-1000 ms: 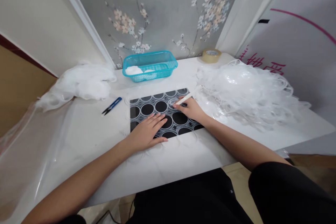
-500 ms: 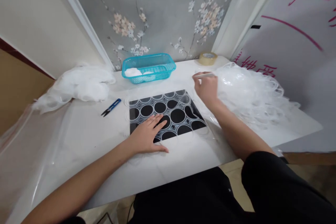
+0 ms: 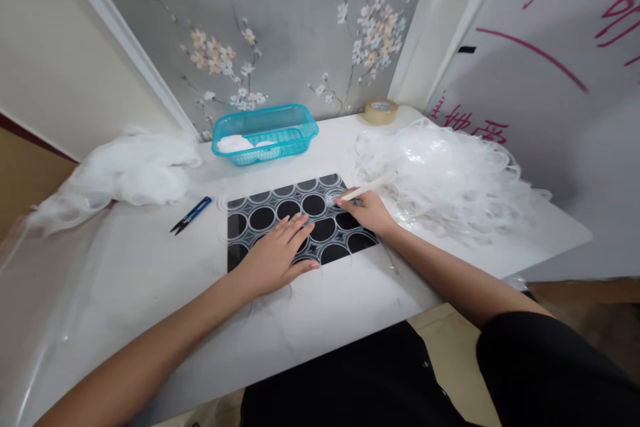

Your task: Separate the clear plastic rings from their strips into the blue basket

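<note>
My left hand [image 3: 277,252] lies flat with spread fingers on a black sheet [image 3: 263,219]. Over this sheet is clear film patterned with pale rings, and its edges reach past the black onto the white table. At the sheet's right edge, my right hand [image 3: 369,212] is closed round a slim white stick [image 3: 374,185], which slants up to the right like a pen. The fingertips of that hand are low over the ringed film; whether the stick's lower end touches it is hidden. Blue thread snips [image 3: 191,215] lie to the left of the sheet.
A turquoise plastic basket [image 3: 303,121] with white pieces inside stands at the back. Beside it is a roll of clear tape [image 3: 381,111]. A large heap of clear ringed film [image 3: 450,173] covers the right side, and a white filmy heap [image 3: 145,170] lies left.
My right hand has come down and leftward from above the table onto the sheet's right edge, still holding the stick. My left hand stays flat on the sheet. The whole view has shifted slightly.
</note>
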Action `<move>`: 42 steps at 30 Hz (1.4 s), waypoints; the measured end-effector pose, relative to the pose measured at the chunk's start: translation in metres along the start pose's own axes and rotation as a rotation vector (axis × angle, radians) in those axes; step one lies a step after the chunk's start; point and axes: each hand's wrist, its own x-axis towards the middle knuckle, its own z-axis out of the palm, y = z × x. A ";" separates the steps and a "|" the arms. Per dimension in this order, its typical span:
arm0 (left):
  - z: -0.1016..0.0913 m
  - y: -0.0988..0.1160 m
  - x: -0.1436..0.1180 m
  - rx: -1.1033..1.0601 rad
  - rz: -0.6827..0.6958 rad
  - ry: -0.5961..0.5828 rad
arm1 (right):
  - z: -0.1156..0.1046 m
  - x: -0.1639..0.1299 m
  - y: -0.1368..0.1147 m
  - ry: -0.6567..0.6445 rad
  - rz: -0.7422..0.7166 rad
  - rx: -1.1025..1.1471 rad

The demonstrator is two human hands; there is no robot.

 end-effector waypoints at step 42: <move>0.016 0.014 0.044 -0.072 0.100 -0.130 | 0.002 -0.002 -0.013 0.075 -0.026 -0.089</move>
